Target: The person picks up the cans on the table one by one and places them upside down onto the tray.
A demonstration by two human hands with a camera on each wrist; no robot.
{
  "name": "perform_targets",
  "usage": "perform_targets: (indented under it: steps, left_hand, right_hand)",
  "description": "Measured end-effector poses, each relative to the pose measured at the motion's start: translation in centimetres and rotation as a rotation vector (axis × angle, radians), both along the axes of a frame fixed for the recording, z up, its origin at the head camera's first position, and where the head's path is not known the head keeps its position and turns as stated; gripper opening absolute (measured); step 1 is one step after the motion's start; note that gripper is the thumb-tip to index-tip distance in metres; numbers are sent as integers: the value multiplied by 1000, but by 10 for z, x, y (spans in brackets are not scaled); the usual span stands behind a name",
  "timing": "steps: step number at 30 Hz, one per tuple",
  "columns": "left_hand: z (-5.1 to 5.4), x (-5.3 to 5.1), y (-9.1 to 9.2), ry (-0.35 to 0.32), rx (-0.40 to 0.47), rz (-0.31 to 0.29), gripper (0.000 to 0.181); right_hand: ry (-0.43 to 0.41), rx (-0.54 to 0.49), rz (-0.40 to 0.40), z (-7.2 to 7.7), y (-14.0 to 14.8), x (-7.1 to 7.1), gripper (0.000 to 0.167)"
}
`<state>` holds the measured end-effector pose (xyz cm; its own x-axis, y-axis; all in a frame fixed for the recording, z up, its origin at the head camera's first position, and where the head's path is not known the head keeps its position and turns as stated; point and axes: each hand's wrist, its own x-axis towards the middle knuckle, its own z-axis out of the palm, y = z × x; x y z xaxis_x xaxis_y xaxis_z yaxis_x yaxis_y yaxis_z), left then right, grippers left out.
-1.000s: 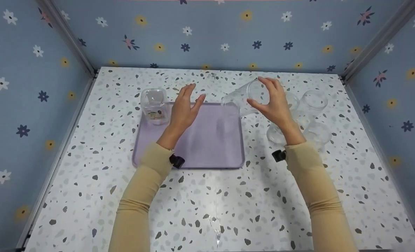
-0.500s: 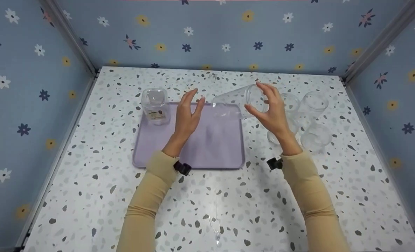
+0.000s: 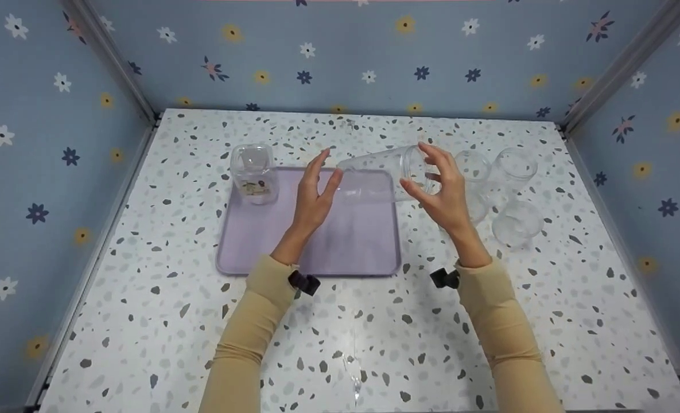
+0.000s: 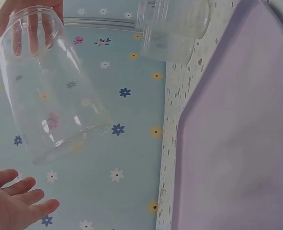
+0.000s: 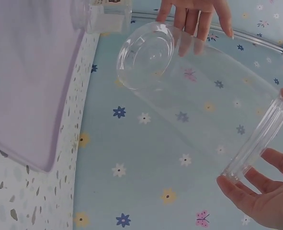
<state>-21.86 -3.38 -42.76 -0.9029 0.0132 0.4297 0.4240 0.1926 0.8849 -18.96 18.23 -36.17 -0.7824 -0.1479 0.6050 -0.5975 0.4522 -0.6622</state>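
A clear tapered plastic container (image 3: 374,172) lies tilted sideways in the air above the right half of the purple tray (image 3: 259,246). My right hand (image 3: 446,192) grips it round its ribbed rim end, fingers above and thumb below. My left hand (image 3: 314,198) is at the narrower base end, fingers relaxed and spread from the thumb. In the left wrist view a gap shows between the left hand (image 4: 21,199) and the base of the container (image 4: 60,96). The right wrist view shows the right hand's fingertips curled on the rim of the container (image 5: 203,96).
A clear square container with a label (image 3: 256,186) stands on the tray's back left corner, another clear piece seemingly on it. Several clear round containers (image 3: 516,223) stand on the speckled table (image 3: 340,338) right of the tray. Flowered panels (image 3: 340,57) enclose the back and sides.
The right hand has brought the container a little left and nearer the body, and it lies more level. The left hand has moved right, closer to the container's base.
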Motion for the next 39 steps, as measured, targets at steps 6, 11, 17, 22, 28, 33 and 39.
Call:
perform_targets:
  steps: [6,11,17,22,28,33,39]
  left_hand:
    - [11,12,3,-40,22,-29,49]
    - [-15,-1,1,-87,32,-50,52]
    - [-26,-2,1,-136,73,-83,60]
    - [-29,-1,1,-155,123,-117,60]
    - [-25,5,1,-153,170,-150,55]
    - [-10,18,2,-180,255,-187,55]
    - [-26,11,1,-193,332,-215,58]
  right_hand:
    - [-24,-98,41,-10,2,2,51]
    - [-85,-186,95,-19,4,2,49]
    - [-171,-272,109,-28,5,2,49]
    - [-227,-326,114,-33,5,2,47]
    - [-264,-371,113,-45,5,-3,45]
    - [-272,-407,111,-65,8,-11,44]
    - [-308,-460,124,-78,9,-13,48]
